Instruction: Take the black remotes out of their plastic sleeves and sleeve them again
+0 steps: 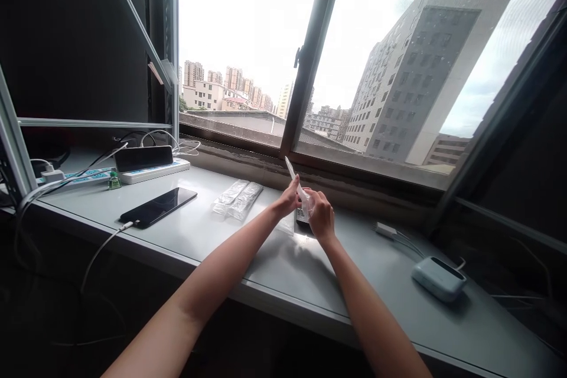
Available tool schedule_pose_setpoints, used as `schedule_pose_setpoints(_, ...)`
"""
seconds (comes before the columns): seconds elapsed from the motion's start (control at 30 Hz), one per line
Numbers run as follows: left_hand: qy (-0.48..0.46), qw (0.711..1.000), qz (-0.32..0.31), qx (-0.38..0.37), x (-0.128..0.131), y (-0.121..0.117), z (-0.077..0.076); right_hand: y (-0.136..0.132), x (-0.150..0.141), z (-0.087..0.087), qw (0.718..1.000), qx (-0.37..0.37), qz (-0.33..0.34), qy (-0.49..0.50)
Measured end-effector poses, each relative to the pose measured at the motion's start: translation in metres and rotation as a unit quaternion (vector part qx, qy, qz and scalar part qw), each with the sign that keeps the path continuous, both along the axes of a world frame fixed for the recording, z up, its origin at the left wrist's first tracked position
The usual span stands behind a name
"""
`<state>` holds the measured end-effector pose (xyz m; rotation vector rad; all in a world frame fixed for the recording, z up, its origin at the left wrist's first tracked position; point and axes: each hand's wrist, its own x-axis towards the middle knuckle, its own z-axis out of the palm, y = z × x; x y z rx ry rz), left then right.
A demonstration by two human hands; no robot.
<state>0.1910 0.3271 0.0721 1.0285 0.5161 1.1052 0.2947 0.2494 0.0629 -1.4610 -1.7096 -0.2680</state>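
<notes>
My left hand (290, 197) and my right hand (321, 212) are close together above the back of the table, both closed on a thin, whitish translucent plastic packet (303, 195). One narrow end of the packet sticks up past my left thumb, and its lower part bunches at my right fingers. What is inside it, if anything, I cannot make out. Beneath my hands lies a black object with white print (303, 217), partly hidden by my right hand. Left of my hands, clear plastic packets (239, 198) lie side by side on the table.
A black phone (158, 207) with a white cable lies at the left. Behind it are a power strip (155, 171), another phone (144, 158) and a small green bottle (114, 180). A pale blue power bank (438, 279) sits at the right. The window (248, 53) rises behind the table.
</notes>
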Motion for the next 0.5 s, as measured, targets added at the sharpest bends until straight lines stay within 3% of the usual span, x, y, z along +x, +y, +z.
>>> schedule_pose_setpoints(0.3,-0.067,0.997,0.025,-0.041,0.007,0.005,-0.005,0.002,0.000,-0.002,0.999,0.033,-0.007,0.025)
schedule_pose_setpoints(0.5,-0.117,0.991,-0.031,-0.057,0.015,0.004,-0.012,0.000,0.001,0.000,0.999,0.017,-0.043,0.025)
